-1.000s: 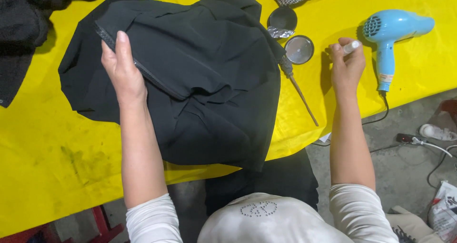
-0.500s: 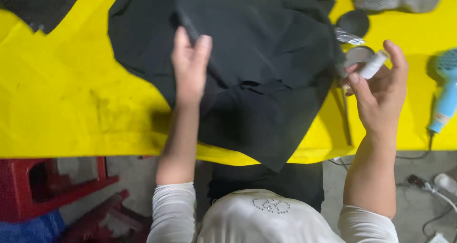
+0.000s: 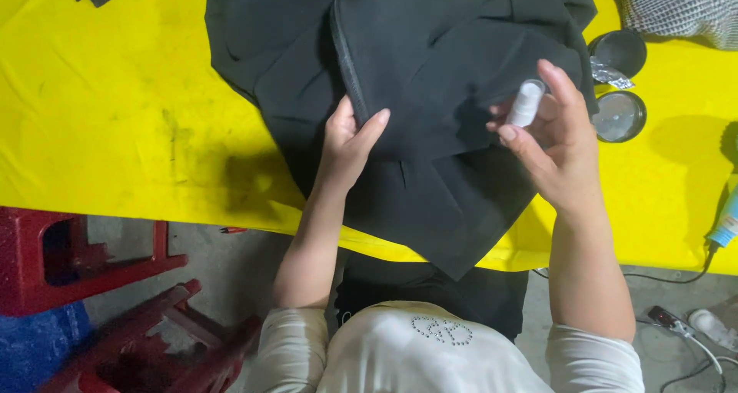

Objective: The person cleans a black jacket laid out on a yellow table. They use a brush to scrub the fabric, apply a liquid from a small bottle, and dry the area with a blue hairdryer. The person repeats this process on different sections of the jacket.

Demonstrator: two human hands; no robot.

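A black garment [image 3: 430, 70] with a zipper lies spread on the yellow table [image 3: 115, 108]. My left hand [image 3: 350, 143] grips a fold of the garment beside the zipper edge. My right hand [image 3: 557, 143] hovers over the garment's right side and holds a small white tube [image 3: 526, 103] upright between thumb and fingers.
Two round metal tins [image 3: 619, 116] and a scrap of foil [image 3: 611, 74] sit right of the garment. A checked cloth [image 3: 684, 8] lies at the far right corner. The blue hair dryer's handle [image 3: 728, 224] and cord show at the right edge. Red stools [image 3: 100, 285] stand below left.
My right hand carried the white tube from beside the tins to over the garment. My left hand slid down the zipper edge. The view shifted, pushing the hair dryer almost out of frame.
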